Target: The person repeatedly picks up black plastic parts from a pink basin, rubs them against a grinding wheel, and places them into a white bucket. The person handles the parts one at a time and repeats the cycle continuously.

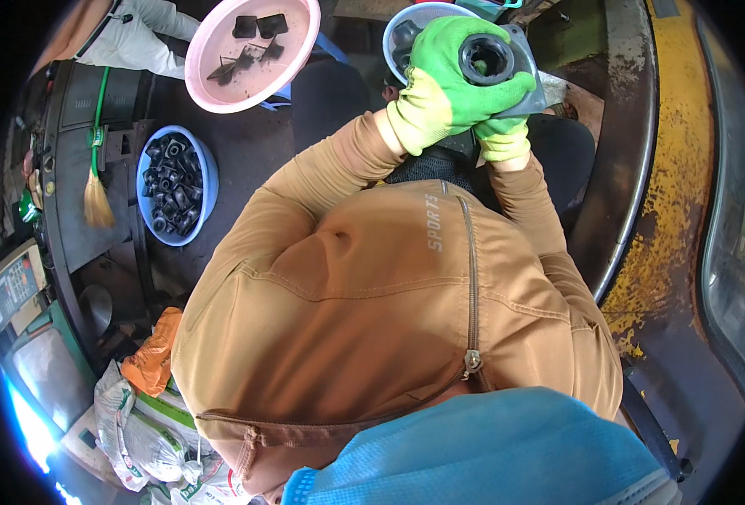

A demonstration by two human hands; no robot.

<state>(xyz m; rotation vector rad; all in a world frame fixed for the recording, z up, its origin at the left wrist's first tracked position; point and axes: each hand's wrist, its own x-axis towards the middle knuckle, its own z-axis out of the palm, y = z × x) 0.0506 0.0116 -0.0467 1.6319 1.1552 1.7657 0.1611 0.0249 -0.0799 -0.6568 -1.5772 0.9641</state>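
A black rubber-like part with a round hollow collar (514, 61) and a squarish grey-black flange is held up in front of me. My left hand (444, 80), in a green glove with a yellow-green cuff, is closed around the collar, with fingers over its top and the thumb along its lower side. Beneath the flange is my right hand (504, 137), gloved the same way, close against the part; its fingers are mostly hidden. A bit of green shows through the collar's opening. Just behind my left hand, a light blue basin (396, 21) holds more black parts.
A pink basin (207, 94) with a few black pieces stands at the far left. Below it sits a blue tub (208, 189) full of black parts. A broom (97, 202) and filled sacks (158, 442) are at left. A worn yellow machine frame (675, 126) rises on the right. Another person's trousers (128, 38) show at upper left.
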